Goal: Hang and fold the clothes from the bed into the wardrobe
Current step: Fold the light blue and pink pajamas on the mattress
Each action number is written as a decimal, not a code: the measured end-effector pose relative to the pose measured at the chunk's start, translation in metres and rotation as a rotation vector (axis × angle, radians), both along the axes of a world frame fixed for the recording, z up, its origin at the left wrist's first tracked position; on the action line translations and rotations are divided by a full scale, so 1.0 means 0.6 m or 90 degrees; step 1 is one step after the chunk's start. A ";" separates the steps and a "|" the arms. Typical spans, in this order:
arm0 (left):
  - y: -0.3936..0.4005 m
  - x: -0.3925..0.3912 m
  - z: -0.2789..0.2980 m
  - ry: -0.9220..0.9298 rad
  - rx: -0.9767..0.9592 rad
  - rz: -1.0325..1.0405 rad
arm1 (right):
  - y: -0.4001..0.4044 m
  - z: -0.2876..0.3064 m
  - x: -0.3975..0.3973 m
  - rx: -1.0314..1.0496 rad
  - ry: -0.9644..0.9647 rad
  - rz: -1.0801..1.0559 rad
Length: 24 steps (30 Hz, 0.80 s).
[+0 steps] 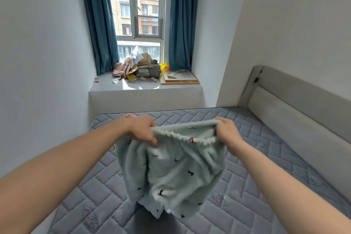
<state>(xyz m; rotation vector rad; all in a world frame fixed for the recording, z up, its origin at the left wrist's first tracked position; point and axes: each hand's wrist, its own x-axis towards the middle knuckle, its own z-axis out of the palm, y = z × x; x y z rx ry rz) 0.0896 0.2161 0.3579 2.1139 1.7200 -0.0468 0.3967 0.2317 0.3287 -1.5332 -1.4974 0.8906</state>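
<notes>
— Low in the middle of the frame, what hangs there?

— A pale mint fleece garment (176, 169) with small dark marks on it, held up by its gathered elastic waistband above the mattress (256, 157). Its lower end dangles toward the bottom centre, and whether it touches the mattress I cannot tell.

— How is it held?

— The left hand (142, 129), left of centre, has its fingers curled round the left end of the waistband, thumb on the near side. The right hand (228, 133), right of centre, grips the right end the same way. The two hands stretch the band between them, and both bare forearms reach in from the lower corners.

— What lies under it?

— A grey quilted mattress with a brick-like stitch pattern fills the lower half. A grey padded headboard (296, 108) runs along the right side.

— Anything else on the bed?

— Just behind the left wrist, a bit of pink cloth (127, 116) shows at the far edge of the mattress; most of it is hidden.

— And in the upper part?

— A window (141, 5) at top centre, with teal curtains (98, 21) on both sides. On the sill (144, 87) below sit a heap of bags and clutter (140, 66), and to its right a flat wooden-edged board (179, 79).
</notes>
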 end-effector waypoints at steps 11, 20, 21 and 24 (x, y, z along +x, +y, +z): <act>0.013 -0.043 0.043 -0.292 0.076 0.180 | -0.017 0.042 0.042 0.001 -0.286 0.221; 0.025 -0.103 0.067 -0.044 0.052 0.052 | -0.018 0.021 0.063 -0.015 -0.278 0.164; 0.024 -0.111 0.050 -0.024 0.031 0.049 | -0.015 0.015 0.067 -0.055 -0.241 0.156; 0.023 -0.129 -0.008 -0.020 0.009 0.063 | -0.014 -0.013 0.073 -0.119 -0.173 0.150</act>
